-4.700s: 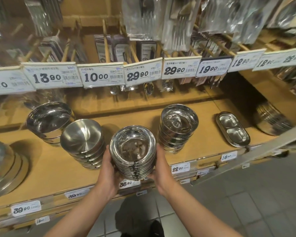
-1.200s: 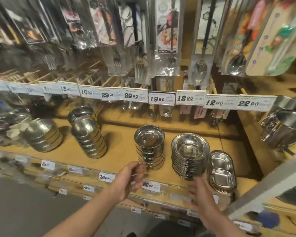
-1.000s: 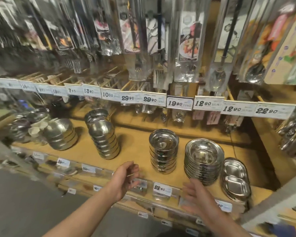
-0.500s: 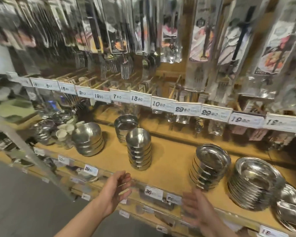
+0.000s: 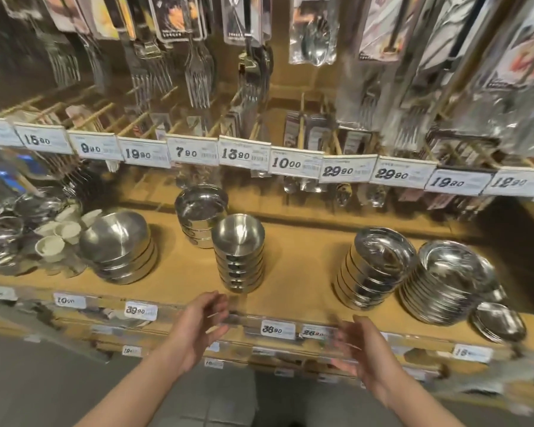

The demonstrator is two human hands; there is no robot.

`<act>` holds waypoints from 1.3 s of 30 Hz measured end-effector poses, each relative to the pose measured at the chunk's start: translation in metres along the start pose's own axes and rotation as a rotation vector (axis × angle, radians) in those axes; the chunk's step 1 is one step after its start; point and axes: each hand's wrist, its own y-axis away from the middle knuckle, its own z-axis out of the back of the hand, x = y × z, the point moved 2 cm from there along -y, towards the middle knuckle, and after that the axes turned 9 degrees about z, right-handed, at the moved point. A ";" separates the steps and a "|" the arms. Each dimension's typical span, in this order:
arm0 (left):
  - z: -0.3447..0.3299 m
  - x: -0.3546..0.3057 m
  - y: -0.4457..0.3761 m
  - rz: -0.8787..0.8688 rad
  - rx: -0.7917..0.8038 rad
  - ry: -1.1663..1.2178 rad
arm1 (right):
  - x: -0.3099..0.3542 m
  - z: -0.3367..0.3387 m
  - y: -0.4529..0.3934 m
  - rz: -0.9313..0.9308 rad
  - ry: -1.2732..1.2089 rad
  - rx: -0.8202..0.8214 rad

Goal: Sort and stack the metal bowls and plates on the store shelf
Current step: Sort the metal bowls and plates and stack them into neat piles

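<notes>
Several stacks of metal dishes stand on the wooden shelf (image 5: 302, 272). A tall stack of small bowls (image 5: 238, 254) rises at the centre, with a wider bowl stack (image 5: 200, 214) behind it. Large bowls (image 5: 121, 246) sit to the left. On the right are a leaning stack of deep plates (image 5: 373, 269), a stack of shallow plates (image 5: 447, 283) and small divided dishes (image 5: 498, 322). My left hand (image 5: 199, 323) hovers open just in front of the small bowl stack. My right hand (image 5: 363, 349) is open at the shelf's front edge, holding nothing.
Packaged forks and spoons (image 5: 198, 57) hang above a row of price tags (image 5: 244, 154). White cups (image 5: 54, 234) and clutter fill the shelf's far left. A clear price-tag rail (image 5: 272, 329) runs along the shelf's front edge. Grey floor (image 5: 43, 380) lies below.
The plate stack that both hands held earlier now stands at the shelf's right. My view and both empty hands have shifted left, toward the tall stack of small bowls.
</notes>
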 end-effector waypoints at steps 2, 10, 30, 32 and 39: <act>-0.017 0.005 -0.002 0.026 0.022 -0.038 | 0.009 0.007 -0.004 0.044 -0.007 -0.036; -0.112 0.011 -0.015 0.036 0.178 -0.197 | 0.047 0.048 -0.025 0.144 -0.090 -0.182; -0.282 0.030 -0.085 0.071 0.252 -0.377 | 0.073 0.077 -0.104 0.226 -0.141 0.063; -0.282 0.031 -0.086 0.079 0.251 -0.365 | 0.075 0.076 -0.105 0.223 -0.128 0.068; -0.277 0.037 -0.090 0.051 0.215 -0.311 | 0.078 0.072 -0.105 0.236 -0.122 0.103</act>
